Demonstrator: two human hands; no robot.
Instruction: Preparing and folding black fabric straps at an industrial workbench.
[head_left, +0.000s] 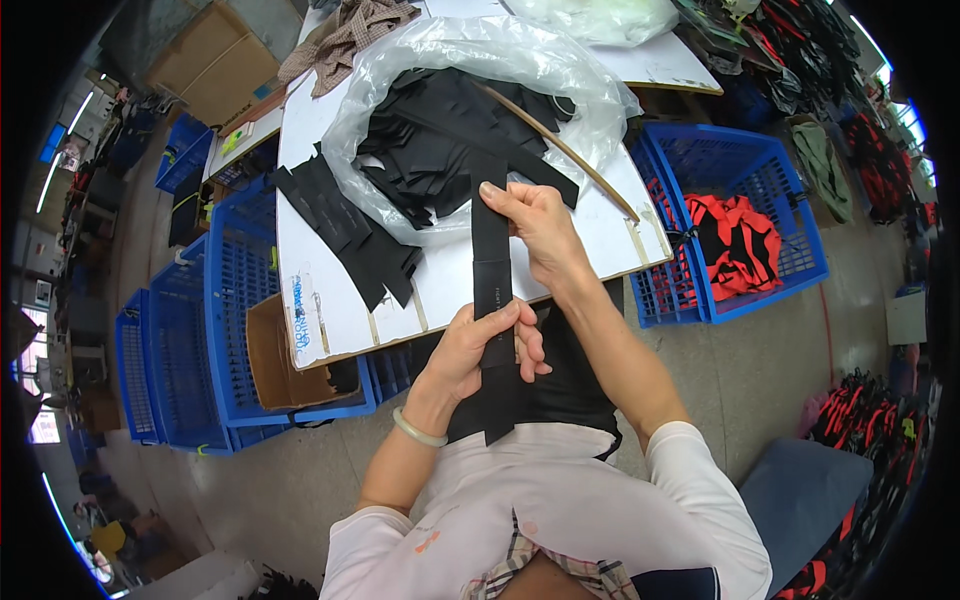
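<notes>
A long black fabric strip (pixel 491 276) stretches between my two hands above the table's front edge. My left hand (pixel 487 343) grips its lower part, thumb on top, and the strip's tail hangs toward my lap. Farther up, my right hand (pixel 536 222) pinches the strip near its far end, thumb pressed on its face. Beyond them lies an opened clear plastic bag (pixel 400 222) with many black strips (pixel 420 130) heaped inside. More black strips (pixel 345 226) lie fanned out on the table, left of the bag. A thin wooden stick (pixel 570 155) rests across the bag's right side.
The white table (pixel 440 285) holds the bag and a brown checked cloth (pixel 340 45). Blue crates (pixel 235 310) and a cardboard box (pixel 285 350) stand at the left. On the right, another blue crate (pixel 720 140) holds red and black fabric pieces (pixel 735 245). A grey-blue stool (pixel 805 500) stands lower right.
</notes>
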